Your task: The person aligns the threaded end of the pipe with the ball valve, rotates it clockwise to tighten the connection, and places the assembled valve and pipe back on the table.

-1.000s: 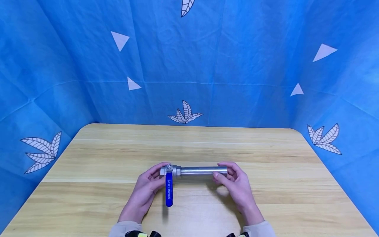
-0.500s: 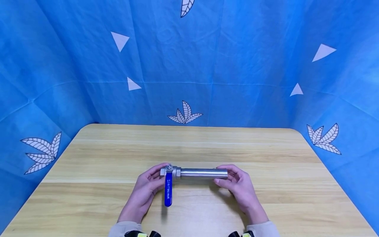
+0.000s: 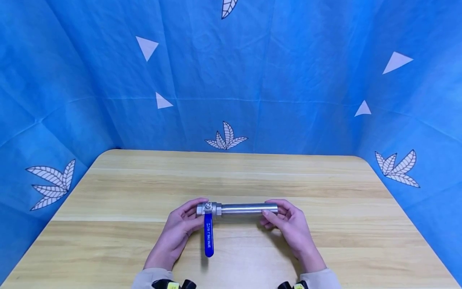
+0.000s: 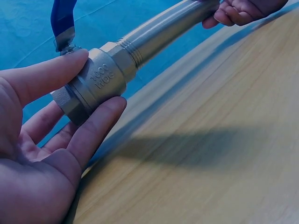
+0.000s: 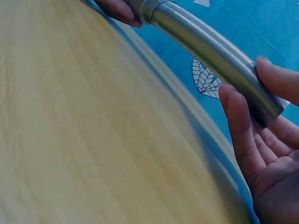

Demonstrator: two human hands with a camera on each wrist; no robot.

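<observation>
A steel ball valve [image 3: 208, 208] with a long blue lever handle [image 3: 208, 236] is held above the table by my left hand [image 3: 175, 233]. Thumb and fingers pinch its body from both sides, and "1000 WOG" shows on the metal in the left wrist view. A plain metal pipe [image 3: 242, 208] runs rightward from the valve, several threads [image 4: 130, 51] showing where it enters the hex end. At the pipe's free end my right hand [image 3: 290, 226] holds it between thumb and fingers, the thumb on its near upper side. The lever points toward me.
Under the hands lies a light wood-grain table [image 3: 231, 176] with rounded far corners. A blue curtain [image 3: 231, 72] printed with white leaves and triangles encloses the back and both sides. Shadows of both hands fall on the tabletop.
My right thumb has slid from high on the pipe to below it, then back up onto it. The lever's lower end has swung slightly to the right. My left hand keeps its grip.
</observation>
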